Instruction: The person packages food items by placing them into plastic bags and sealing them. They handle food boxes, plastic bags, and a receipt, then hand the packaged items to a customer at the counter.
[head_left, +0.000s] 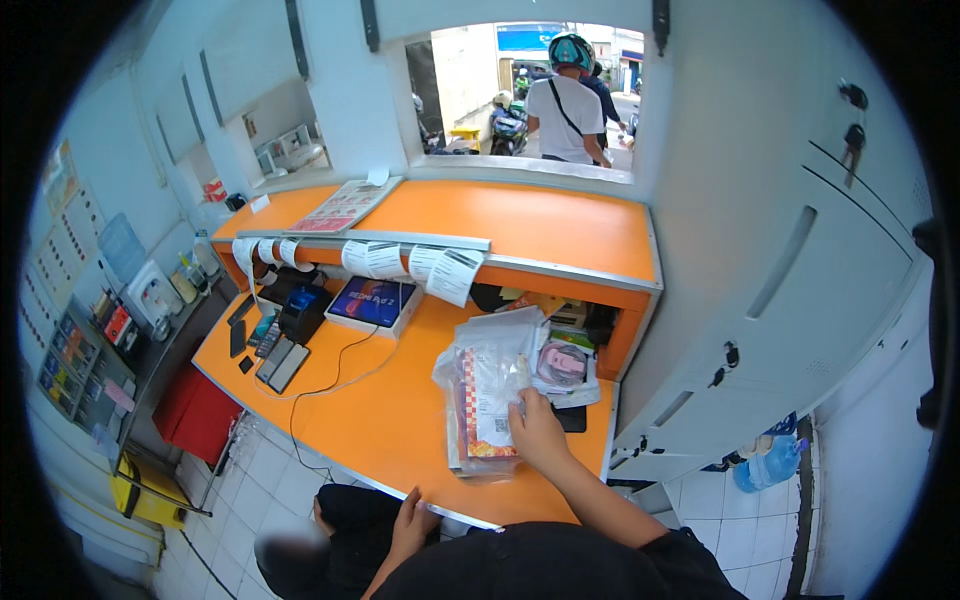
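My right hand (538, 433) grips the right edge of a clear plastic packet (491, 409) on the orange desk (375, 420). Inside the packet is something with a checkered, flame-patterned border and a white printed sheet that bears writing. More plastic-wrapped parcels (499, 330) lie behind and partly under it. A coiled pink cable or cord in a clear bag (561, 364) rests to their right. My left hand (412, 519) is at the desk's front edge, with nothing seen in it and its fingers loosely apart.
A boxed tablet (373, 304), a black receipt printer (304, 311) and phones (282, 365) occupy the desk's left. Cables (341, 367) trail over its front edge. Paper slips (450, 270) hang from the shelf (517, 217). Grey lockers (757, 247) stand right. Another person (292, 559) is low at left.
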